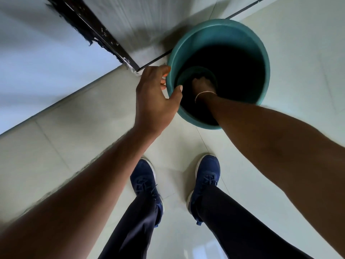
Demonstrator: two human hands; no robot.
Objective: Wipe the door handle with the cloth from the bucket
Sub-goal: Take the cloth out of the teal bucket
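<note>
A teal plastic bucket (250,42) stands on the pale tiled floor in front of me. My left hand (156,98) holds its near-left rim, thumb inside and fingers outside. My right hand (202,84) reaches deep into the dark bucket, wrist with a thin band at the level of the bottom. Its fingers are down in the shadow and I cannot tell what they touch. No cloth can be made out in the darkness. The door handle is out of view.
A black door frame edge (93,30) and white wall run along the upper left, just beside the bucket. My two feet in blue shoes (145,182) stand on the floor tiles (298,81) below the bucket.
</note>
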